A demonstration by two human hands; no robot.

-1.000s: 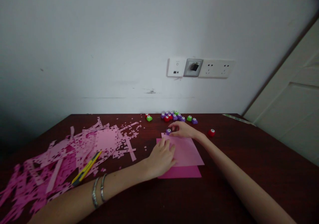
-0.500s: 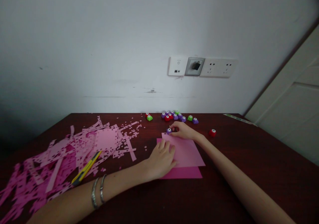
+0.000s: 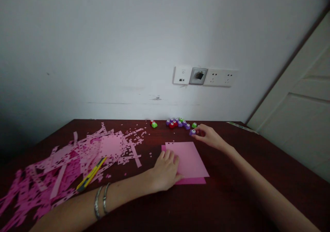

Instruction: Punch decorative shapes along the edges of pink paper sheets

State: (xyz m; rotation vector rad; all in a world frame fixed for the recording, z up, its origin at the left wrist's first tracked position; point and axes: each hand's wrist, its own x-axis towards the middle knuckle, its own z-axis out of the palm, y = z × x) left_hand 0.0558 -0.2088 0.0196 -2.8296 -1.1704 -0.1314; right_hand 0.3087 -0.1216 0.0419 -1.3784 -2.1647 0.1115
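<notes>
My left hand (image 3: 166, 170) lies on the left side of a light pink sheet of paper (image 3: 192, 161), fingers stretched over it and thumb apart. Under that sheet a darker pink sheet (image 3: 192, 181) shows along the left and bottom edges. Small dark holes mark the light sheet's top left edge. Beyond the sheet's top right corner, my right hand (image 3: 206, 135) pinches a small purple craft punch (image 3: 192, 132) between thumb and fingers. A green punch (image 3: 194, 125) sits just behind those fingertips.
Several purple, red and green punches (image 3: 179, 124) stand near the wall, with a red and green pair (image 3: 154, 124) to their left. Pink paper strips and scraps (image 3: 69, 166) cover the table's left side. A yellow utility knife (image 3: 91, 174) lies on them. Wall sockets (image 3: 218, 78) are above.
My right hand has moved right with the purple punch, off the top left corner of the light sheet. Small holes now show there. My left hand stays on the paper.
</notes>
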